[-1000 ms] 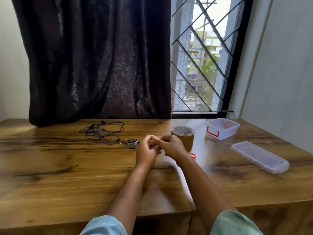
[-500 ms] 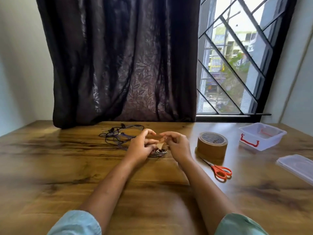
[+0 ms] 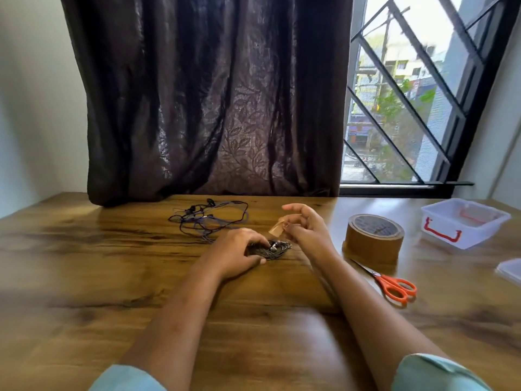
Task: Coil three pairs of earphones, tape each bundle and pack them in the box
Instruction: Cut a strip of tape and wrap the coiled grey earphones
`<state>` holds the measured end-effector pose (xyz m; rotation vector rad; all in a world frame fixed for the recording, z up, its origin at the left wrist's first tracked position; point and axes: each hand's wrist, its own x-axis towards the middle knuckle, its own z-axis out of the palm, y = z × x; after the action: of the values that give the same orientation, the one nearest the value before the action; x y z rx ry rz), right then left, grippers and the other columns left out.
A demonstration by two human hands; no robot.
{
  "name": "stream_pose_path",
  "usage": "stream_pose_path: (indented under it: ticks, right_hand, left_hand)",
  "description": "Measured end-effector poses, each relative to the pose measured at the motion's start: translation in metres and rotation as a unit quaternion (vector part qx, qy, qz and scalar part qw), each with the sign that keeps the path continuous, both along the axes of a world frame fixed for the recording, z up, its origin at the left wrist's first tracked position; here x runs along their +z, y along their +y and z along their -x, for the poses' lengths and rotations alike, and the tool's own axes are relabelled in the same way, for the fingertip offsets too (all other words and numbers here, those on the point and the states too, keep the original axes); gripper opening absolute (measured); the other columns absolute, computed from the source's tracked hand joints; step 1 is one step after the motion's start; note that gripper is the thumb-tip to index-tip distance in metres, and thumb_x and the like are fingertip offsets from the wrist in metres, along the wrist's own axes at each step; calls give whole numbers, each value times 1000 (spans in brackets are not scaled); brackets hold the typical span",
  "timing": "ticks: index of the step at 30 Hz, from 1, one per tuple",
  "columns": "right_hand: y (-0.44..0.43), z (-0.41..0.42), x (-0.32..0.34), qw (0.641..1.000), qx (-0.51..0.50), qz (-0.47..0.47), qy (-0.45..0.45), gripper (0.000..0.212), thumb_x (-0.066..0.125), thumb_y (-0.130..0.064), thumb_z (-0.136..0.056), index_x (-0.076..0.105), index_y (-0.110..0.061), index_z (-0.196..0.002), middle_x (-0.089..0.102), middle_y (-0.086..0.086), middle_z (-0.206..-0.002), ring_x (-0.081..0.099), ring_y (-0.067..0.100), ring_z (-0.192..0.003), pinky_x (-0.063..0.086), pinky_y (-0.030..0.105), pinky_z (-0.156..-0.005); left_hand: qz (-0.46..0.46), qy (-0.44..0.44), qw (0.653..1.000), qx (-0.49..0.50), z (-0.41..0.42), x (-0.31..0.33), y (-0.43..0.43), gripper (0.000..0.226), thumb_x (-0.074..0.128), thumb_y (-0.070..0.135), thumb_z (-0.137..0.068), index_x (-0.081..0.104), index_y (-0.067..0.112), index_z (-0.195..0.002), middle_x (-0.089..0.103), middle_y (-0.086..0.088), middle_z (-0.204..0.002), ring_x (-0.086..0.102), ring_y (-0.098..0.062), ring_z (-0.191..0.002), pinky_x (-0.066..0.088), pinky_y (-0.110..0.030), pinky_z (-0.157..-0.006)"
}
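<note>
A dark coiled earphone bundle (image 3: pixel 275 249) lies on the wooden table (image 3: pixel 84 277). My left hand (image 3: pixel 235 253) presses down on it, fingers closed over its left part. Just above and right of the bundle, my right hand (image 3: pixel 306 228) pinches a short strip of brown tape (image 3: pixel 276 229) between thumb and fingers. Loose tangled earphones (image 3: pixel 210 218) lie farther back, near the curtain. The brown tape roll (image 3: pixel 373 239) stands to the right. Behind it at the far right sits the clear plastic box (image 3: pixel 439 234) with a red handle.
Orange-handled scissors (image 3: pixel 390 285) lie in front of the tape roll. The box's clear lid (image 3: pixel 510 270) shows at the right edge. A dark curtain (image 3: pixel 211 108) hangs behind the table, and a barred window (image 3: pixel 408 108) is at the right.
My left hand has dropped from the tape strip onto the coiled bundle on the table. My right hand keeps the tape strip alone. The view has shifted left and closer.
</note>
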<state>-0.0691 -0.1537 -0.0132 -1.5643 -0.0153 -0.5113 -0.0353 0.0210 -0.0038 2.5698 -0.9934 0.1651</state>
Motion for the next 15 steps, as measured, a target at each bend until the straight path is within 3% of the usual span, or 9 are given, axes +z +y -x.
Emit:
stream_pose_path:
  ticks: [6,10,15]
  right_hand:
    - [7,3,0,997,58,46,7,40,63,8,-83,61,-19,-113,67,2,-83,64,17,-77,55,31,-74]
    - [9,3,1,992,51,116,-12,42,65,8,-80,62,-23,-110,67,1,-83,62,18,-75,55,35,-79]
    - [9,4,3,993,46,110,-20,43,60,10,-83,61,-21,-113,66,0,-83,59,17,-73,53,31,-75]
  left_hand:
    - [15,-53,998,-12,-9,-11,0,9,65,30,-86,65,27,-94,61,9,-102,56,-9,-96,46,-26,-83]
    - [-6,-38,999,-6,-9,-11,-7,5,51,28,-94,54,24,-92,56,4,-101,54,-16,-93,47,-36,-82]
    - [-12,-11,1000,17,-6,-8,-12,8,38,28,-100,41,22,-95,57,-1,-102,53,-19,-87,48,-44,-80]
